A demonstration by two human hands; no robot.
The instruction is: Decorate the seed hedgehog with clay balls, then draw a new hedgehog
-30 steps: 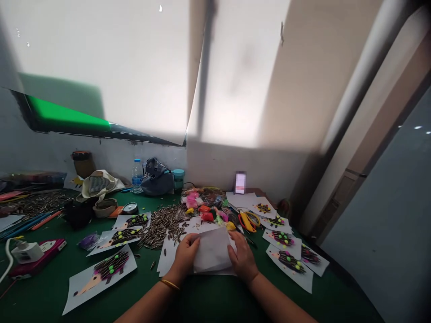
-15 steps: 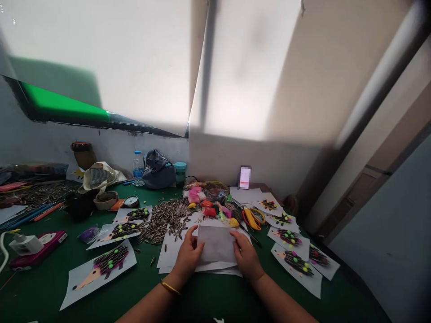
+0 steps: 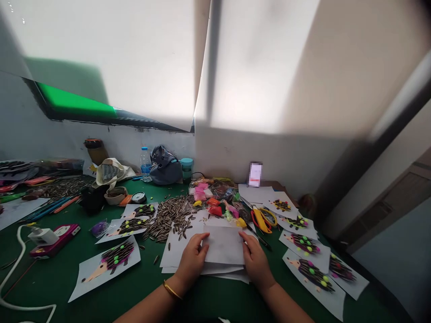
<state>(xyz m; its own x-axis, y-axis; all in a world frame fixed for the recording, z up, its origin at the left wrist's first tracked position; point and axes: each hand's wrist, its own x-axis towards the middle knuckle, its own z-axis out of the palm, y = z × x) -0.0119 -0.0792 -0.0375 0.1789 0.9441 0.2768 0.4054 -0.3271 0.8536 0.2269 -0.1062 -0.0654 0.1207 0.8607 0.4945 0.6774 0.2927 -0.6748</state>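
A small blank sheet of white paper (image 3: 224, 246) is held between both hands, just above a stack of larger white sheets (image 3: 171, 258). My left hand (image 3: 193, 255) grips its left edge, thumb on top and fingers curled behind. On the opposite edge, my right hand (image 3: 255, 258) holds it the same way. Behind the paper lie packets of coloured modelling clay (image 3: 214, 210), pink, red and yellow among them. A heap of sunflower seeds (image 3: 166, 220) spreads to the left, some seeds lying on the stacked sheets.
Hedgehog pictures made with seeds lie on the left (image 3: 109, 264) and right (image 3: 313, 276). Yellow-handled scissors (image 3: 264, 220) and a black pen (image 3: 261, 237) lie right of the clay. A phone (image 3: 255, 175) stands at the back. A power strip (image 3: 55, 242) sits at far left.
The view has turned slightly left, so everything appears shifted to the right. Both hands still hold the small sheet by its two sides.
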